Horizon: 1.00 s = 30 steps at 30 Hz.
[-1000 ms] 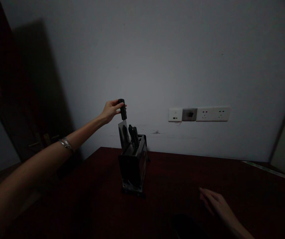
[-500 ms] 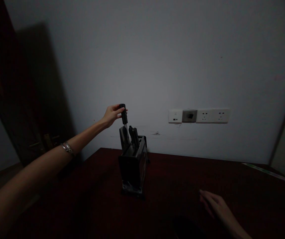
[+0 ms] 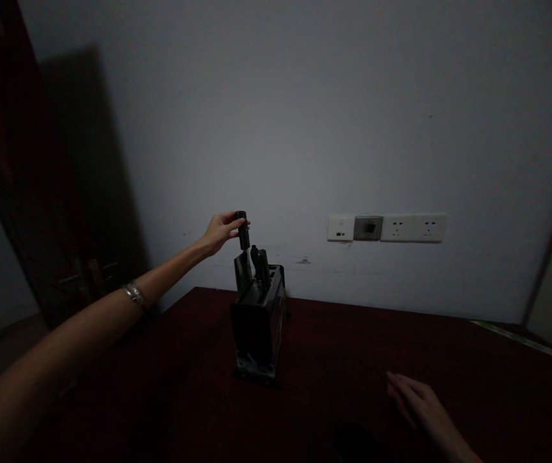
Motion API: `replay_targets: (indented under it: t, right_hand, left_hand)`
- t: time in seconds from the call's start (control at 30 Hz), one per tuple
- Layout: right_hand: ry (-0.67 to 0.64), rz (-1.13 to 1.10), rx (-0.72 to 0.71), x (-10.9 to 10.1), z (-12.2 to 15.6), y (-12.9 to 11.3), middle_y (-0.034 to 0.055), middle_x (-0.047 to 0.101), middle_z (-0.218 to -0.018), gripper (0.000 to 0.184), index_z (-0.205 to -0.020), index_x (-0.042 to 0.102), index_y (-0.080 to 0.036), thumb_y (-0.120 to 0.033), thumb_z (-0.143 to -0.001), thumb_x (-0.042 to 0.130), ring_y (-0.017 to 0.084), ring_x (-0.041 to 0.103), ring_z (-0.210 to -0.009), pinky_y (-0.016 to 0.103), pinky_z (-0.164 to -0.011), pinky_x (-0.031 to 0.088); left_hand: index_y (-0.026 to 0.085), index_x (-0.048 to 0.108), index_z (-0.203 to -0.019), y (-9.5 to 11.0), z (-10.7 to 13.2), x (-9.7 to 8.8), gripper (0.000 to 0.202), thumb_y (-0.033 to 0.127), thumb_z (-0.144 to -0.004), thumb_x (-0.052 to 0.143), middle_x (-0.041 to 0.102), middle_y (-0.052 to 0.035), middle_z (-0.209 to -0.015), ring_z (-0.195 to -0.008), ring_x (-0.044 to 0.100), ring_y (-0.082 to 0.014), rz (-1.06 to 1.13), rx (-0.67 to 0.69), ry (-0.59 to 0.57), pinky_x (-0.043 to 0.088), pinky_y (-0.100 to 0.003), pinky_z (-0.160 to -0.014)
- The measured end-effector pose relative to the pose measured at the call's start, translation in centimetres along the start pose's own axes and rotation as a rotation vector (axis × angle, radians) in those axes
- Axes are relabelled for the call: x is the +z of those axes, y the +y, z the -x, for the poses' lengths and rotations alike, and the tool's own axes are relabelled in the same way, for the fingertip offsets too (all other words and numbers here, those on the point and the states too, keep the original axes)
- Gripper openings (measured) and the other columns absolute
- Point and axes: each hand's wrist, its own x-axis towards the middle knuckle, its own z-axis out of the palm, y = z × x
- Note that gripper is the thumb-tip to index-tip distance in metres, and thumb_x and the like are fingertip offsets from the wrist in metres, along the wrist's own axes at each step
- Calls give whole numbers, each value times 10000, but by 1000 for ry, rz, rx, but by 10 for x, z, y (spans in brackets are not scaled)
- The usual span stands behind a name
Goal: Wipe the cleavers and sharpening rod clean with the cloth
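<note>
The left arm is stretching far forward, the left hand (image 3: 220, 231) pinching a knife handle (image 3: 243, 229) just above the knife block (image 3: 258, 321). The right hand (image 3: 415, 399) is lying flat, fingers loosely spread, well right of the block.

The knife block (image 3: 258, 328) stands by the table's (image 3: 449, 360) far left corner, spare handles (image 3: 260, 260) crowding its top beside the held knife (image 3: 242, 230). Rightward the tabletop lies open; the wall (image 3: 304, 128) closes behind.

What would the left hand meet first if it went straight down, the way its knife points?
Probably the knife block: the left hand grips the knife handle right above it, blade already in a slot. The neighbouring handles stand close; depth is unclear.
</note>
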Motion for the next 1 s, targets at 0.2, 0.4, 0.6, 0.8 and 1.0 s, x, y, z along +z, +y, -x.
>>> replay_targets:
  t: [0.2,0.4,0.6,0.8,1.0]
  right_hand:
    - [6,-14,7,1,0,0,-55,398,-415,493,-585,525,-177,-637,-738,434,98,361,-384,230,-402,263]
    - [0,-6,3,1,1,0,-59,386,-398,491,-582,523,-178,-629,-749,425,97,354,-379,231,-412,263]
    - [8,18,-9,0,0,-1,-51,385,-394,522,-560,532,-175,-659,-723,421,103,358,-390,237,-419,280]
    - [14,26,10,0,-2,4,-53,378,-389,515,-573,538,-174,-648,-733,418,102,355,-384,239,-422,283]
    - [15,30,-17,0,1,-1,-51,390,-401,518,-570,534,-181,-656,-732,408,104,358,-381,240,-420,286]
  left_hand:
    - [130,628,-906,-6,4,-1,256,214,-672,687,668,-92,-847,-791,624,-182,3,-14,-7,498,-359,-740]
    - [126,627,-898,-10,9,-1,236,196,-678,676,668,-90,-852,-794,623,-178,12,-15,-1,494,-365,-757]
    - [105,616,-904,-11,13,-1,271,211,-664,685,667,-95,-840,-779,623,-186,15,-24,7,487,-383,-756]
    - [105,615,-916,-15,16,0,286,212,-660,686,666,-94,-832,-787,622,-196,16,-34,14,477,-396,-770]
    - [104,618,-924,-21,20,0,299,218,-657,687,665,-98,-839,-783,619,-199,20,-46,10,478,-397,-762]
